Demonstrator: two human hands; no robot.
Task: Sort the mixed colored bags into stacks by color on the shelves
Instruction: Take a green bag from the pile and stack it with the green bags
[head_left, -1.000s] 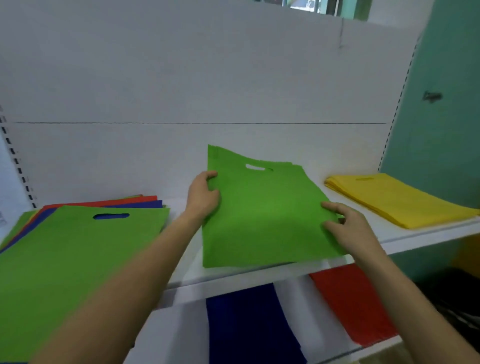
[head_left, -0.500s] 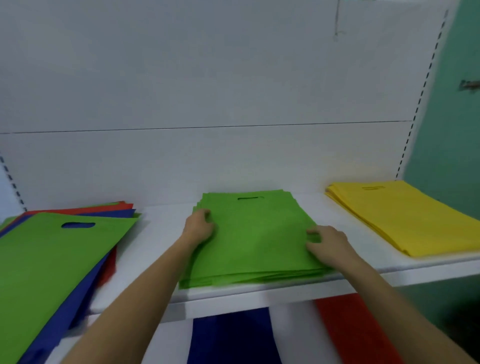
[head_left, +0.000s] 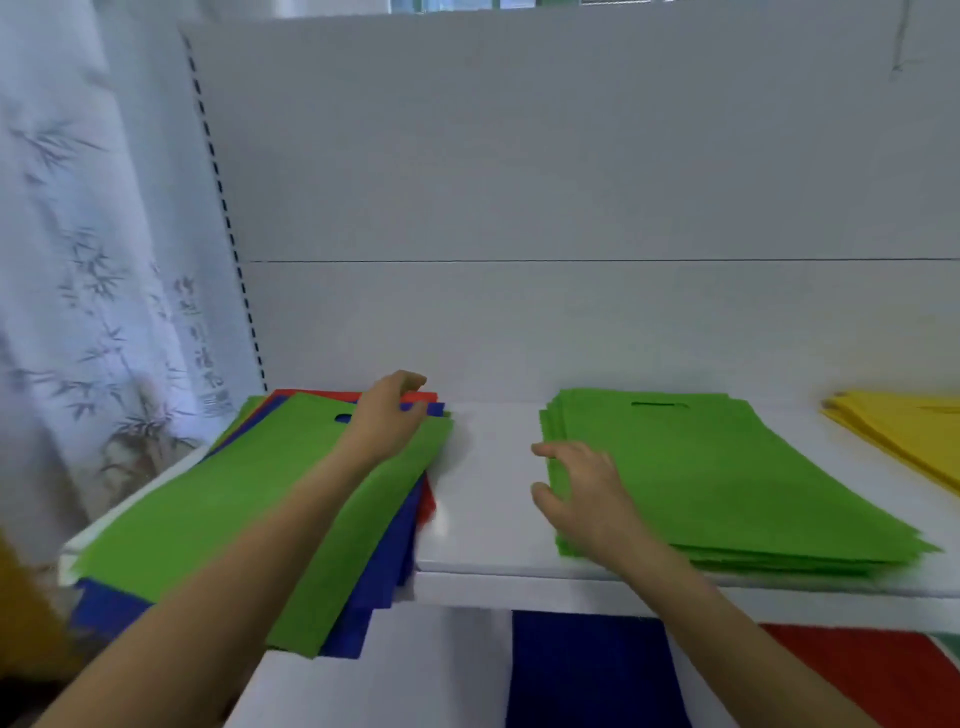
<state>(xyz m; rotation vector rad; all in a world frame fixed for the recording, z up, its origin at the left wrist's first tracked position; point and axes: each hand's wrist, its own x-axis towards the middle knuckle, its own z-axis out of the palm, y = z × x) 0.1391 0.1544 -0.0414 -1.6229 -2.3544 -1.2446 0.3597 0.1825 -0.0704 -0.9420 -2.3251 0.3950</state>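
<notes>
Two hands work over the upper shelf, which carries three heaps: a mixed pile at the left, a green stack in the middle and a yellow stack at the right, cut off by the frame edge. A bare white strip of shelf separates the mixed pile from the green stack, and it runs clear from the back panel to the front lip. The mixed pile is fanned and skewed, its near corners hanging out past the shelf's front edge; a top green bag covers blue layers, and a red bag peeks out at the far edge. The green stack lies squarer, its near edge reaching the lip. The left hand rests at the far right corner of the top green bag with its fingers curled over the edge; whether it pinches the bag cannot be told. The right hand is spread wide and holds nothing, over the left edge of the green stack. Below, the lower shelf shows two colours, a blue stack and a red stack. One patterned curtain hangs beside the shelving at the left.
</notes>
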